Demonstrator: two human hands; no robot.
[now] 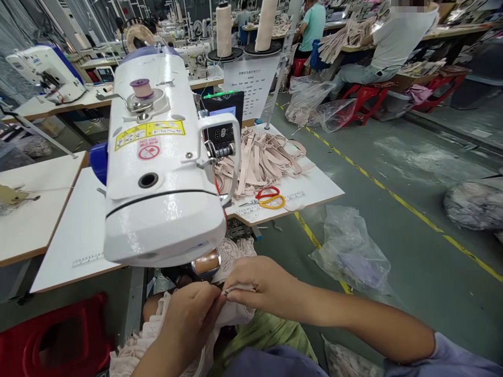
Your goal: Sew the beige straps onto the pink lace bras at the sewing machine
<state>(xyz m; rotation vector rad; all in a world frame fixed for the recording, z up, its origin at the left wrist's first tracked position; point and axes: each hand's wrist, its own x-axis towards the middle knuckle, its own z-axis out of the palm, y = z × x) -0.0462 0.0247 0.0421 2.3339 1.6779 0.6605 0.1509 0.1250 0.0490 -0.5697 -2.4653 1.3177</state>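
Grey-green workshop floor (416, 246); white sewing machine (165, 167) ahead — my left hand (192, 314) and right hand (259, 288) narrow, pinching pale fabric (236, 314) over lap (277, 335); scissors (259, 199) beside strap pile (255, 162) on tabletop (322, 191).

From a single camera worn on your head, you look forward and down. It is close above your left hand (190, 311) and right hand (261, 285), which sit low, near the middle of the view; your forearms enter from the bottom and lower right. Just beyond, left of centre, the sewing machine (157, 173) looms large, seen from above, hiding part of the table (314, 189). The view reaches across the floor (396, 209) to distant seated people (313, 23), small along the top edge.
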